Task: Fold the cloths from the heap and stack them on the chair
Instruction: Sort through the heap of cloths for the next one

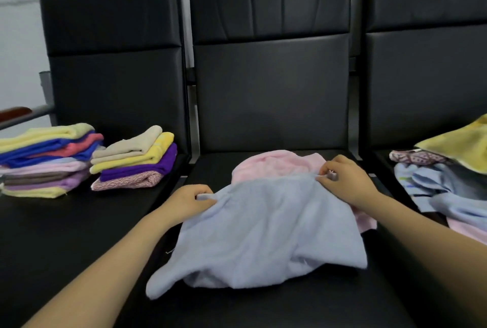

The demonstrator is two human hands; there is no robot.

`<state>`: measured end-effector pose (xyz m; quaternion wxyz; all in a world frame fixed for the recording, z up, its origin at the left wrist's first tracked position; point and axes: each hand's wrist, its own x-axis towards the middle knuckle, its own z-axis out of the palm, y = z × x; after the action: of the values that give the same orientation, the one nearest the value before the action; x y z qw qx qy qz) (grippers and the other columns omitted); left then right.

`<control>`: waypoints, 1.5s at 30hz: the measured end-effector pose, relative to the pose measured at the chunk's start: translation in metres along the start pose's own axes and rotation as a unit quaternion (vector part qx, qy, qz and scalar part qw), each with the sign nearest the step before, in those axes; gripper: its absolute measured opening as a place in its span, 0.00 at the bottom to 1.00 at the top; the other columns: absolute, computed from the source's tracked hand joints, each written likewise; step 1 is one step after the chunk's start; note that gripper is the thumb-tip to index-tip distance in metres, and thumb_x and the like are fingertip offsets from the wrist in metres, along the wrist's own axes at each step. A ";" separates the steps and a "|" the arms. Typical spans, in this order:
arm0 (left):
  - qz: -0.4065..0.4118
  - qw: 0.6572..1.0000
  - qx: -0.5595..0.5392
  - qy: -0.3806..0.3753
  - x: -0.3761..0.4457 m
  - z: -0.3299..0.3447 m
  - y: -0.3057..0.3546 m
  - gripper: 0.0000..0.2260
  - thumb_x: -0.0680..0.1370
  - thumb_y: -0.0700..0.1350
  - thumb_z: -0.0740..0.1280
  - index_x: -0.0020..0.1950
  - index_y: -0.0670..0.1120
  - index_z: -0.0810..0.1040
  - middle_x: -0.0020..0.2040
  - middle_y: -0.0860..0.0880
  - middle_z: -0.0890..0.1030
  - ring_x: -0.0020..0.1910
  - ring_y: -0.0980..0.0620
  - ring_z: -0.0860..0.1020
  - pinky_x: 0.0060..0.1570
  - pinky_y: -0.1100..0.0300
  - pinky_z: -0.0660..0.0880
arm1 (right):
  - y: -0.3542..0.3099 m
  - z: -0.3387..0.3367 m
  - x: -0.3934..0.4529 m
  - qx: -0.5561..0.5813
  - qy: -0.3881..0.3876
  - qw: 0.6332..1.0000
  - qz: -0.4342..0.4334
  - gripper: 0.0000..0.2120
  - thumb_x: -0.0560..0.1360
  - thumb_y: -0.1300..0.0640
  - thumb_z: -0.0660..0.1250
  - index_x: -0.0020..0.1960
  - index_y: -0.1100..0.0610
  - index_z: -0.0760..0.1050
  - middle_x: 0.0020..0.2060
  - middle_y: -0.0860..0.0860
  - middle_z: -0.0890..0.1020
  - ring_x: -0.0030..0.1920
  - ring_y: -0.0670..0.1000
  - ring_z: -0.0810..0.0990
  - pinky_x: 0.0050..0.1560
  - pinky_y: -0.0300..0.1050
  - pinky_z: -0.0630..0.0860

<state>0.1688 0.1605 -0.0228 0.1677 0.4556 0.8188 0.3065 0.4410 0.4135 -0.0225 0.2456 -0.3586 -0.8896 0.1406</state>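
A crumpled light blue cloth [266, 232] lies on the middle chair seat [263, 309], partly covering a pink cloth [271, 165] behind it. My left hand [188, 202] grips the blue cloth's upper left edge. My right hand [347, 180] pinches its upper right corner, over the pink cloth. On the left chair [66, 222] stand two stacks of folded cloths: a tall one [44, 160] at the far left and a smaller one [134, 159] beside it. The heap of unfolded cloths [445, 180] sits on the right chair.
Three black padded chairs stand side by side with tall backrests [271, 64]. A yellow cloth [461, 145] tops the heap at the right. A wooden armrest [14, 113] shows at the far left edge.
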 end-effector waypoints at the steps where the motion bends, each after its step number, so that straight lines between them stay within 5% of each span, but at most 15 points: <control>1: 0.001 1.000 0.016 -0.007 -0.002 -0.001 -0.001 0.05 0.75 0.49 0.70 0.39 0.51 0.81 0.39 0.52 0.81 0.39 0.55 0.77 0.41 0.58 0.72 | -0.001 0.000 -0.002 -0.007 0.004 1.000 -0.010 0.04 0.75 0.50 0.69 0.44 0.49 0.78 0.46 0.46 0.73 0.47 0.48 0.73 0.45 0.42 0.68; 11: -0.046 0.999 -0.008 0.026 -0.026 -0.007 0.002 0.10 0.76 0.46 0.68 0.38 0.40 0.79 0.34 0.48 0.73 0.35 0.54 0.70 0.38 0.58 0.66 | -0.001 -0.006 -0.006 0.040 -0.030 0.999 0.019 0.04 0.74 0.60 0.66 0.47 0.56 0.78 0.43 0.51 0.81 0.45 0.52 0.78 0.42 0.42 0.70; 14: -0.049 0.998 -0.021 0.039 -0.033 -0.011 -0.001 0.06 0.76 0.45 0.68 0.42 0.45 0.83 0.35 0.52 0.78 0.36 0.55 0.73 0.37 0.60 0.68 | -0.003 -0.006 -0.007 0.029 -0.011 0.998 0.059 0.04 0.74 0.58 0.67 0.44 0.58 0.78 0.41 0.52 0.81 0.42 0.52 0.77 0.41 0.44 0.71; 17: -0.062 0.997 -0.039 0.010 -0.036 -0.016 0.001 0.06 0.76 0.45 0.69 0.41 0.46 0.83 0.32 0.54 0.77 0.35 0.55 0.74 0.35 0.63 0.69 | -0.007 -0.004 -0.004 0.030 0.010 1.000 -0.003 0.05 0.74 0.57 0.69 0.43 0.58 0.80 0.44 0.48 0.76 0.49 0.48 0.73 0.48 0.43 0.68; 20: -0.084 0.989 -0.118 -0.037 -0.041 -0.018 0.005 0.10 0.77 0.44 0.68 0.35 0.48 0.78 0.28 0.55 0.74 0.30 0.56 0.70 0.31 0.64 0.65 | -0.010 -0.002 -0.003 0.060 -0.037 0.997 -0.043 0.18 0.73 0.58 0.70 0.27 0.59 0.69 0.28 0.49 0.70 0.34 0.48 0.67 0.37 0.44 0.64; 23: -0.109 0.981 -0.156 -0.038 -0.046 -0.015 0.004 0.11 0.77 0.45 0.68 0.34 0.49 0.78 0.28 0.54 0.75 0.29 0.57 0.71 0.30 0.64 0.65 | -0.013 0.001 -0.004 0.083 -0.069 0.994 -0.024 0.22 0.72 0.56 0.69 0.25 0.55 0.61 0.23 0.50 0.65 0.29 0.49 0.63 0.32 0.46 0.61; 29: -0.120 0.954 -0.268 0.062 -0.041 -0.010 0.001 0.06 0.78 0.41 0.68 0.43 0.41 0.82 0.37 0.46 0.80 0.39 0.49 0.76 0.41 0.57 0.73 | -0.013 -0.001 -0.002 0.136 -0.078 0.985 0.072 0.13 0.73 0.54 0.70 0.33 0.60 0.77 0.26 0.48 0.73 0.31 0.49 0.69 0.35 0.44 0.66; 37: -0.129 0.934 -0.311 0.122 -0.051 -0.021 0.016 0.09 0.79 0.41 0.67 0.57 0.39 0.81 0.53 0.42 0.83 0.55 0.44 0.80 0.55 0.51 0.78 | -0.025 -0.017 -0.008 0.184 -0.087 0.965 0.166 0.13 0.73 0.56 0.70 0.33 0.61 0.75 0.28 0.56 0.71 0.29 0.55 0.71 0.28 0.43 0.70; 40: -0.121 0.931 -0.319 0.133 -0.061 -0.026 0.027 0.11 0.79 0.42 0.67 0.60 0.41 0.79 0.56 0.43 0.82 0.55 0.45 0.80 0.56 0.52 0.77 | -0.036 -0.034 -0.018 0.301 -0.008 0.941 0.156 0.13 0.74 0.59 0.69 0.33 0.62 0.77 0.30 0.55 0.75 0.33 0.54 0.73 0.32 0.42 0.70; 43: -0.131 0.912 -0.337 0.191 -0.072 -0.035 0.041 0.17 0.78 0.46 0.68 0.65 0.42 0.76 0.60 0.44 0.79 0.58 0.45 0.77 0.59 0.49 0.76 | -0.057 -0.063 -0.029 0.461 0.057 0.872 0.153 0.04 0.74 0.59 0.71 0.41 0.57 0.81 0.41 0.55 0.83 0.42 0.54 0.80 0.44 0.47 0.77; 45: -0.116 0.883 -0.391 0.233 -0.083 -0.048 0.053 0.15 0.78 0.45 0.68 0.63 0.43 0.75 0.60 0.43 0.79 0.54 0.46 0.78 0.54 0.51 0.77 | -0.076 -0.080 -0.040 0.533 0.062 0.828 0.162 0.02 0.73 0.59 0.72 0.43 0.58 0.81 0.41 0.55 0.82 0.41 0.54 0.79 0.43 0.47 0.75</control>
<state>0.2200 0.0947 0.0476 0.1709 0.1702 0.6947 0.6777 0.4657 0.3377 0.0642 0.4266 -0.3189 -0.5887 0.6081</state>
